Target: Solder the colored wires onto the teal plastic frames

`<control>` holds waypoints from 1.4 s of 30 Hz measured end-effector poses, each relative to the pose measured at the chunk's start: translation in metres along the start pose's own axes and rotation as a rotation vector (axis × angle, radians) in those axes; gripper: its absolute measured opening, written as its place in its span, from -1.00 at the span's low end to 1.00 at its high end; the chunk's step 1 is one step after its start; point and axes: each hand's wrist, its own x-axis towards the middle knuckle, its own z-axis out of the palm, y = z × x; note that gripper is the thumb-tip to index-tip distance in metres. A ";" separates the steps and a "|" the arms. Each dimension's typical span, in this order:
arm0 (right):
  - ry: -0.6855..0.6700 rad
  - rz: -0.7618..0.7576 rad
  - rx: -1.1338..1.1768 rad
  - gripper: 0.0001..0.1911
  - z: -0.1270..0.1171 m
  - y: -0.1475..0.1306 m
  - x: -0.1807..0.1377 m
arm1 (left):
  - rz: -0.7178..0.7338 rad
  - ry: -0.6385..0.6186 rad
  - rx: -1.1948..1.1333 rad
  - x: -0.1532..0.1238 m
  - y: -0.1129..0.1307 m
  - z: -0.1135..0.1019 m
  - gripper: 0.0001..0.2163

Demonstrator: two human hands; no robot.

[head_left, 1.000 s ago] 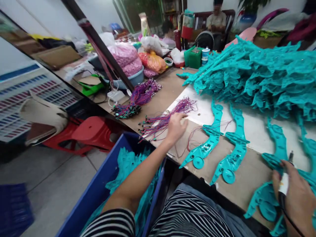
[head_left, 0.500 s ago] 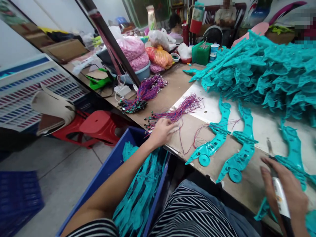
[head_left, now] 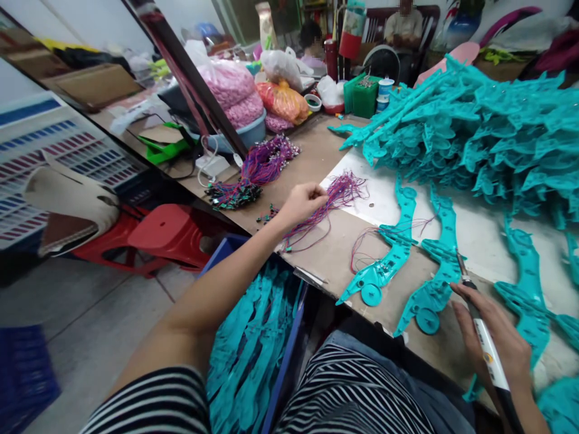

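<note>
My left hand (head_left: pixel 308 202) reaches over a loose bundle of thin red and blue wires (head_left: pixel 346 188). Its fingers are curled together at the bundle, and what lies between them is hidden. In my right hand (head_left: pixel 500 346) is a soldering iron (head_left: pixel 485 340) with a white and black handle. Its metal tip points at the turquoise plastic part (head_left: pixel 446 232) in the middle of a row. To the left lies another turquoise part (head_left: pixel 402 241), with thin wires across it. A third turquoise part (head_left: pixel 527 259) rests to the right, beyond the iron.
A big heap of turquoise parts (head_left: pixel 479 132) covers the back right. A thicker wire bundle (head_left: pixel 271 160) lies back left, near a power strip (head_left: pixel 212 166). Below the table edge stands a blue crate (head_left: pixel 283 386) holding turquoise parts. Red stools (head_left: pixel 169 232) are left.
My left hand has moved up and right along the wire bundle. My right hand has brought the soldering iron leftward, its tip now at the middle turquoise part.
</note>
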 end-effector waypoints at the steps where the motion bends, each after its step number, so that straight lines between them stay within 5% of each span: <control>1: 0.001 -0.009 -0.003 -0.67 0.000 -0.001 0.002 | -0.069 0.046 -0.036 0.014 0.003 0.007 -0.90; 4: -0.010 -0.021 -0.015 -0.66 -0.001 -0.004 0.004 | -0.196 0.019 -0.147 0.048 0.003 0.016 -0.81; 7: -0.016 -0.005 -0.039 -0.65 -0.005 -0.003 0.001 | -0.172 0.041 0.013 0.052 -0.012 -0.005 -0.83; 12: -0.056 0.011 -0.041 -0.61 -0.006 -0.001 -0.003 | -0.010 -0.177 0.500 0.000 -0.051 -0.050 -0.85; 17: -0.071 -0.039 -0.005 -0.63 0.004 0.000 -0.003 | 0.014 -0.220 0.771 -0.036 -0.069 -0.044 -0.82; 22: -0.092 -0.031 -0.028 -0.62 0.004 0.004 -0.006 | -0.006 -0.143 0.664 -0.040 -0.055 -0.049 -0.83; 27: -0.097 -0.015 -0.030 -0.62 0.001 0.005 -0.008 | -0.050 -0.282 0.464 -0.052 -0.048 -0.055 -0.84; 31: -0.070 -0.069 -0.028 -0.67 0.000 0.002 -0.005 | -0.098 -0.148 0.775 -0.055 -0.053 -0.039 -0.82; 35: -0.061 -0.077 -0.024 -0.67 -0.001 0.000 -0.002 | 0.153 -0.002 0.853 -0.045 -0.042 -0.010 -0.62; 38: -0.046 -0.080 -0.001 -0.68 0.000 0.000 -0.003 | 0.302 -0.094 0.859 -0.026 -0.026 0.023 -0.67; 42: -0.028 -0.052 0.039 -0.70 0.004 0.001 -0.005 | 0.318 -0.241 0.813 0.009 -0.009 0.067 -0.80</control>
